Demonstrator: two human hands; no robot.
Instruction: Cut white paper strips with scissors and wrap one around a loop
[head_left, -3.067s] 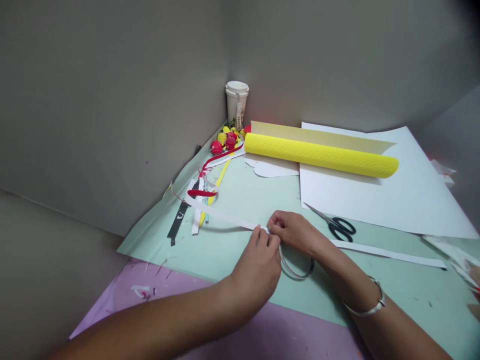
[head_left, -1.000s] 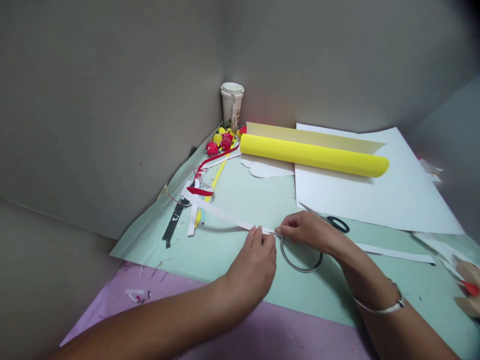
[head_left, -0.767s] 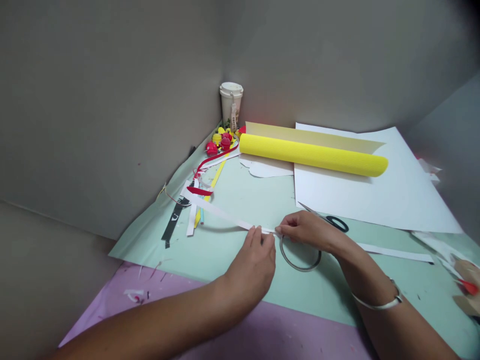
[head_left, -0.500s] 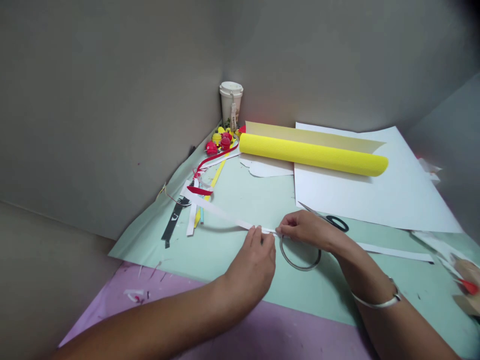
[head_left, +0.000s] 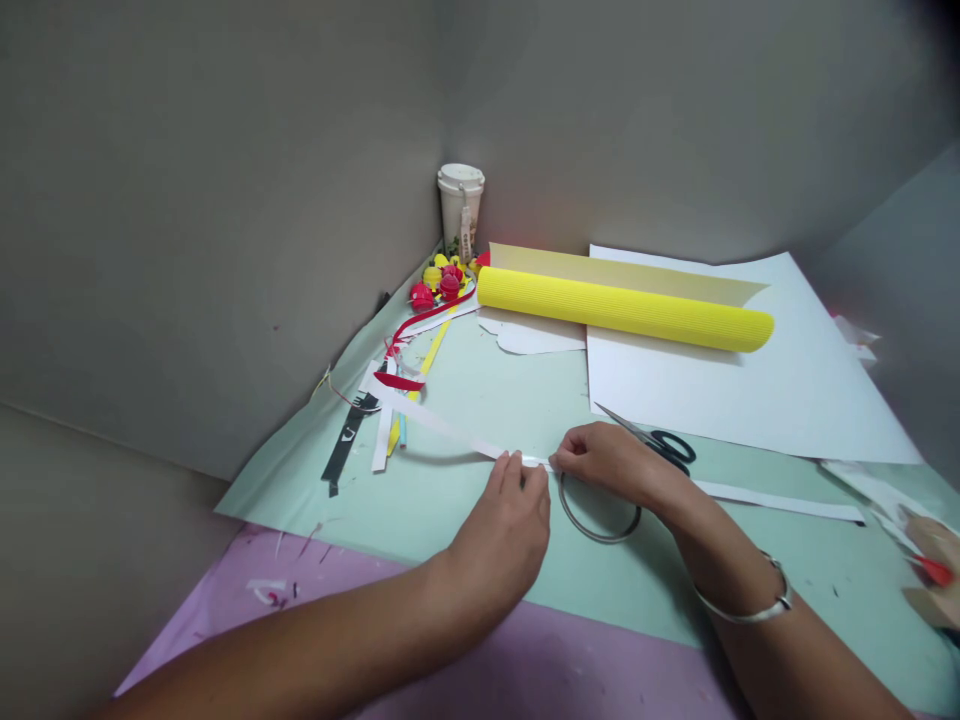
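A long white paper strip point(head_left: 442, 425) runs from the clutter on the left to my two hands. My left hand point(head_left: 510, 535) has its fingers bent down and pressed on the strip near its right end. Just to the right, my right hand point(head_left: 604, 462) pinches the strip's end beside a thin grey ring point(head_left: 600, 540). The ring hangs below the right fingertips; how it meets the strip is hidden by them. Behind the right hand lie black-handled scissors point(head_left: 670, 446), their blades pointing left.
A yellow corrugated roll point(head_left: 626, 308) rests on large white paper point(head_left: 720, 400). A lidded cup point(head_left: 460, 210) stands in the corner by red and yellow bells point(head_left: 435, 283). Black tape point(head_left: 349, 437) and strips lie left. Another white strip point(head_left: 780, 500) lies right.
My right forearm has shifted slightly left, and more of the scissors' handles shows. My left hand stays pressed on the strip.
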